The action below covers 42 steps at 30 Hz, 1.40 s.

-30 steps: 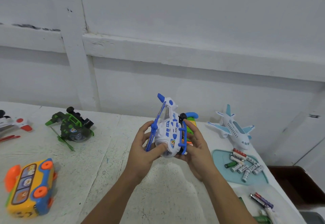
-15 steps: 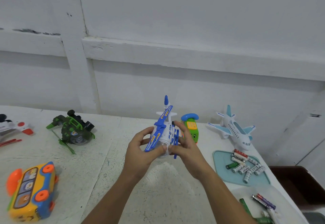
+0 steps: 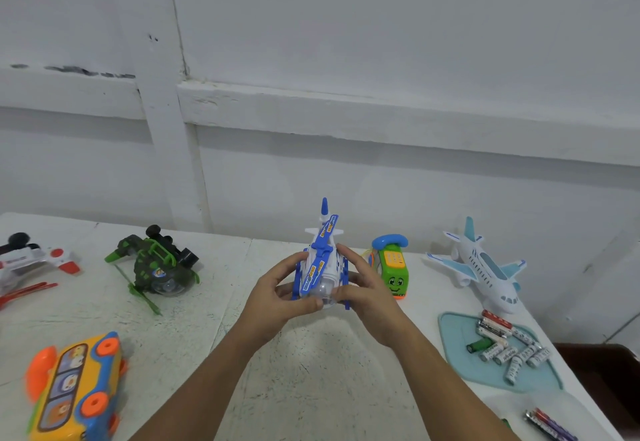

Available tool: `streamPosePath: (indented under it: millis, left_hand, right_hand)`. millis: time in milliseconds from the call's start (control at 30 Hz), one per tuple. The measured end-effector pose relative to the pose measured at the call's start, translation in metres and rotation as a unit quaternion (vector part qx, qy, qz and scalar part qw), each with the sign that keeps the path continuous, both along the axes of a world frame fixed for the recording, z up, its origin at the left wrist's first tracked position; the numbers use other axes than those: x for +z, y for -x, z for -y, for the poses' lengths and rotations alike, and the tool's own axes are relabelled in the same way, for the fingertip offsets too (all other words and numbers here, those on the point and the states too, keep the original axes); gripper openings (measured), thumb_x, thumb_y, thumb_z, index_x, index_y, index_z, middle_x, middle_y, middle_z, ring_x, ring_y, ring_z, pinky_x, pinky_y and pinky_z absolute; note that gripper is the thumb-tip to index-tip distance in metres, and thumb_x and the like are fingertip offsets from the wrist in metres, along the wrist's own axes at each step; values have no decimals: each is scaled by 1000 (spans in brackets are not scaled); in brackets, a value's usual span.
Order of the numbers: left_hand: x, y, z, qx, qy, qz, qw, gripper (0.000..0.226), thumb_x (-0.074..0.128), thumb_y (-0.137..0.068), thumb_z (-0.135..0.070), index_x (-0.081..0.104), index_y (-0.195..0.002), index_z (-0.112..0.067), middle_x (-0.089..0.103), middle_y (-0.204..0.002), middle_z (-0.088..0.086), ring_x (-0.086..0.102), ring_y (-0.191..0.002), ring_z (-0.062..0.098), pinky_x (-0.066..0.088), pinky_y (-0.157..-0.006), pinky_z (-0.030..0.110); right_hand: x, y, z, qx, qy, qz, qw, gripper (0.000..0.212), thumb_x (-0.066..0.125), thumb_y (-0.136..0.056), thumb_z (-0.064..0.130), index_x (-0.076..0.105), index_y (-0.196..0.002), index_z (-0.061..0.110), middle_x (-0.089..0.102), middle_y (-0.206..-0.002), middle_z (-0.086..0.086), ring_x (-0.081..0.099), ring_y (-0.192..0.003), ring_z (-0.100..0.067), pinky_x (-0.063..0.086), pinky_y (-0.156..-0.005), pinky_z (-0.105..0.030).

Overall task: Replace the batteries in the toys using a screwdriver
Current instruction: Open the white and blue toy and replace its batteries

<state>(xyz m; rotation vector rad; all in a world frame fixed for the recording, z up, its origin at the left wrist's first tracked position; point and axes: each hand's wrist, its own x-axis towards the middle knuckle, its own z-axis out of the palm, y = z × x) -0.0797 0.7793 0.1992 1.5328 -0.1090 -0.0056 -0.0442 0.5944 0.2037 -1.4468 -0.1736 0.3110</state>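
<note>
Illumination is even and diffuse; shadows are soft. Wide-angle distortion bows the tabletop (image 3: 207,354) edges (the yellow toy (image 3: 74,388) at the near-left corner is blurred).

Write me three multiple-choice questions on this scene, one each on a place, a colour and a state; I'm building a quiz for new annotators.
1. Where does the heap of batteries lie? A on the floor; B on the teal mat; C against the wall.
2. What colour is the rotor of the held helicopter? A red; B green; C blue.
3. How is that helicopter held? A by both hands; B by one hand; C by no hand.
1 B: they rest on the mat. 2 C: a blue blade crosses its white body. 3 A: left hand and right hand grip its sides.
</note>
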Motion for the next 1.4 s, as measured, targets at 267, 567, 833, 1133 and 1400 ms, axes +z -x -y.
streamPosePath:
  millis: [267, 567, 833, 1133, 1400]
  left_hand:
    - [-2, -47, -4, -2, 13, -25, 1000, 75, 85, -66, 7, 59, -130, -23, 68, -122, -7, 73, -96, 25, 56, -74, 23]
    - [-24, -71, -4, 10, 3, -46, 999, 69, 84, -71, 3, 58, -130, -21, 67, -122, -1, 73, -94, 22, 58, -71, 27]
    - [-35, -73, 0, 5, 6, -38, 999, 67, 81, -77, -3, 55, -135, -25, 67, -123, -4, 72, -98, 20, 58, -75, 26]
    - [-30, -59, 4, 39, -28, -57, 997, 77, 81, -80, -18, 37, -137, -44, 50, -117, -20, 56, -120, 14, 46, -82, 15]
    - [-41, -7, -20, 142, -193, -81, 968, 78, 81, -78, -29, 40, -143, -37, 46, -131, 4, 54, -109, 20, 44, -87, 26]
  right_hand:
    - [-4, -44, -14, 6, -9, -26, 1000, 72, 51, -78, -15, 52, -136, 27, 67, -118, -19, 65, -95, -29, 51, -91, -46]
    - [-16, -60, -26, -13, -27, -70, 997, 62, 52, -71, -5, 64, -117, 36, 70, -111, -11, 63, -85, -22, 45, -73, -35]
    - [-18, -59, -26, -19, 3, -67, 998, 62, 40, -85, -9, 60, -117, 39, 73, -111, -1, 68, -85, -17, 55, -71, -32]
    - [-23, -43, -26, -96, 75, -67, 990, 53, 53, -90, 4, 45, -130, 38, 60, -111, -17, 60, -85, -17, 51, -81, -35]
    - [-47, 8, -29, -200, 163, -18, 966, 42, 67, -83, 26, 40, -115, 36, 53, -112, -14, 58, -92, -23, 50, -78, -34]
